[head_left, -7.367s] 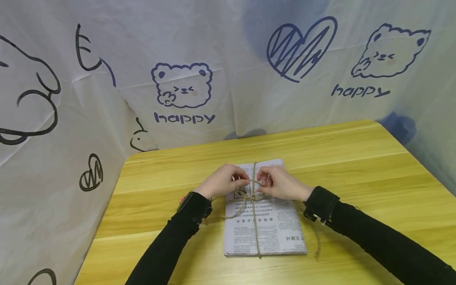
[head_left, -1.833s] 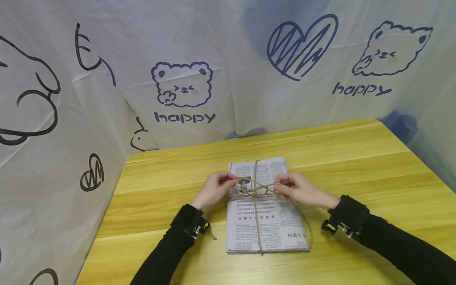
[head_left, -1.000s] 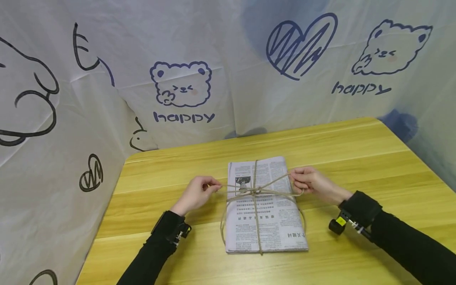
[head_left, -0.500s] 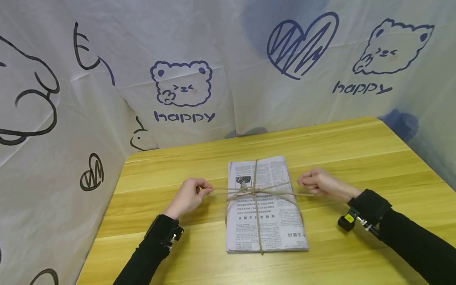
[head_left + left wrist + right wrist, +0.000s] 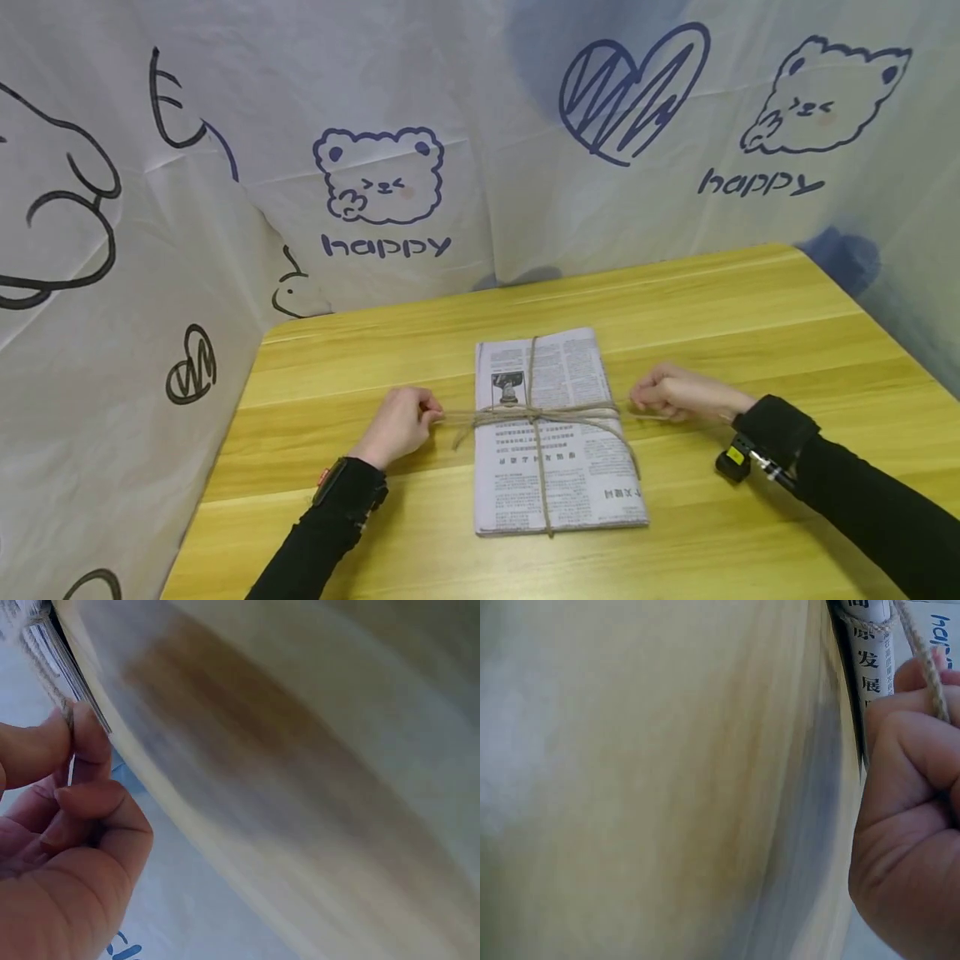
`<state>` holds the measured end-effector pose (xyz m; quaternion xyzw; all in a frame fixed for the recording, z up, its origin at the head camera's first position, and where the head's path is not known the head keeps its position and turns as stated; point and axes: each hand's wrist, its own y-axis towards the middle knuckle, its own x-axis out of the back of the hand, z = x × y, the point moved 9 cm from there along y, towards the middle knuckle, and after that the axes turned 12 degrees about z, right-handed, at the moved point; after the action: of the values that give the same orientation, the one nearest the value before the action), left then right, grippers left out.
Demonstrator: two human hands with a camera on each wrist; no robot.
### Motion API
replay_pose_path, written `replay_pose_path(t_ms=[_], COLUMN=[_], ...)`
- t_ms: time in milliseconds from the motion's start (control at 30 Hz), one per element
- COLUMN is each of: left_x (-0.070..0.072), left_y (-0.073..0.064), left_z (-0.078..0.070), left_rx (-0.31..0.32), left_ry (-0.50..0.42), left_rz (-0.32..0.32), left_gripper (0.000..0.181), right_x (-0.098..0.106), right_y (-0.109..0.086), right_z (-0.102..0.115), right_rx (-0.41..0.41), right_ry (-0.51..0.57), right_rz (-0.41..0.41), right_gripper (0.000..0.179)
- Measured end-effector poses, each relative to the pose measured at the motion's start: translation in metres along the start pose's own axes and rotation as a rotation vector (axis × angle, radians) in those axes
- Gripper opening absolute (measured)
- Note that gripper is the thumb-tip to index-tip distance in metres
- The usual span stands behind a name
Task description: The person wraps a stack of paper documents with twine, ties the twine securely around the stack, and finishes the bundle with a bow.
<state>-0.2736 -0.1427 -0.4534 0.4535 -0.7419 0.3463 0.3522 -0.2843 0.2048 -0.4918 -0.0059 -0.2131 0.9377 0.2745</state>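
A folded stack of newspapers [image 5: 510,496] lies on the table, bound crosswise with thin brown twine [image 5: 542,475]. Over the upper half of the stack, the strands meet at a knot [image 5: 533,413]. Off the left edge, my left hand [image 5: 393,425] pinches a strand between thumb and forefinger; the left wrist view shows the twine [image 5: 45,671] running into that pinch. Beyond the right edge, my right hand [image 5: 678,395] holds the opposite strand in curled fingers, and the twine [image 5: 922,656] crosses them in the right wrist view. A loose end dangles near the left edge.
The wood-grain table [image 5: 720,325] extends around the stack on all sides. White cloth [image 5: 517,200] with drawn bears and hearts hangs behind it and at both sides. Black cameras [image 5: 732,463] are strapped to the wrists.
From close together above the knot, my hands have moved apart to either side, drawing the twine outward. The loops at the knot have shrunk, and both hands have dipped slightly toward me.
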Motion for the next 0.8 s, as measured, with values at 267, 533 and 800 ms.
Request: replay_pose_path(t_ms=[267, 533, 800], left_x=[-0.002, 0.0, 0.006], left_y=[0.0, 0.0, 0.0], left_z=[0.004, 0.003, 0.003], left_rx=[0.058, 0.078, 0.06], left_ry=[0.029, 0.053, 0.003], left_rz=[0.006, 0.025, 0.072], left_gripper=[0.015, 0.017, 0.006], right_x=[0.0, 0.001, 0.017], right_y=[-0.002, 0.0, -0.013], right_z=[-0.002, 0.0, 0.018], right_rx=[-0.059, -0.059, 0.08], right_ry=[-0.042, -0.079, -0.12], right_rz=[0.003, 0.008, -0.098], right_gripper=[0.029, 0.03, 0.033])
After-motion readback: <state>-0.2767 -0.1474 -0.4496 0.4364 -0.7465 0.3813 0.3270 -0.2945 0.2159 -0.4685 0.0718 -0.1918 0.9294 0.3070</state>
